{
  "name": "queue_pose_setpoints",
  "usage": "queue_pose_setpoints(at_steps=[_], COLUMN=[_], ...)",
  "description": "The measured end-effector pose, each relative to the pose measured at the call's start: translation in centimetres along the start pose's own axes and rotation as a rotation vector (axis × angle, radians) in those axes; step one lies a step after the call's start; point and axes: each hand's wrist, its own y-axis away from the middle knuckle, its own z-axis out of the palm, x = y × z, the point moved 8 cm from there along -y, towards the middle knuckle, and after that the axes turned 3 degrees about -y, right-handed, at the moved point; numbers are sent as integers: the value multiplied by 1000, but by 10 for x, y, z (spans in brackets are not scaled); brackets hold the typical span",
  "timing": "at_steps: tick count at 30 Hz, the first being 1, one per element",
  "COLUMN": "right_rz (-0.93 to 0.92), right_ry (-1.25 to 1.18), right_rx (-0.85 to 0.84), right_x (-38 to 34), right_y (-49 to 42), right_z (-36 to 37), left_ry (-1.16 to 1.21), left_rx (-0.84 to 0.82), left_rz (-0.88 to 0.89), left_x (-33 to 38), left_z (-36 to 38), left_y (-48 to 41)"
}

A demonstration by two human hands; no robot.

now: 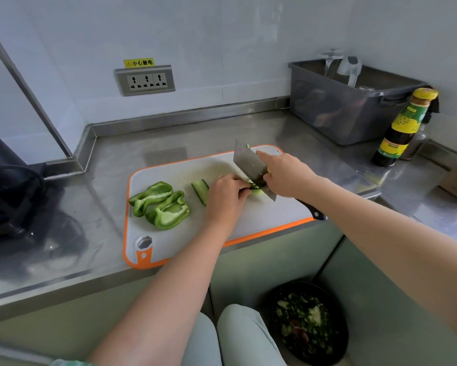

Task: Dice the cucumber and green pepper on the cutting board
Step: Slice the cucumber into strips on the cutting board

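Head view | left hand [226, 196] — fingers curled, pinning cucumber [257, 192] | right hand [285, 175] — fingers clamped on cleaver [245, 162], forefinger along spine

1 head-worn wide-angle view, forward and down, close over the cutting board [169, 171] at the counter [142, 143] edge

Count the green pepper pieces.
2. One pepper piece lies at the left edge of the cutting board; the other piece lies against it, nearer the person. None seems hidden.
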Motion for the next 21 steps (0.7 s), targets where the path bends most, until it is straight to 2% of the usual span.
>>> queue_pose_setpoints(at_steps=[6,12,21], right_rz=[7,26,9], right_ry=[-14,-86,3], right_rx=[26,89,-16], right_x=[-4,3,-2], right_y=[0,1,0], right_z=[15,0,0], left_ry=[0,21,25], left_rx=[23,22,-12], left_rz=[18,-10,-19], left_x=[0,-1,1], left_z=[0,-2,-2], left_y=[1,1,1])
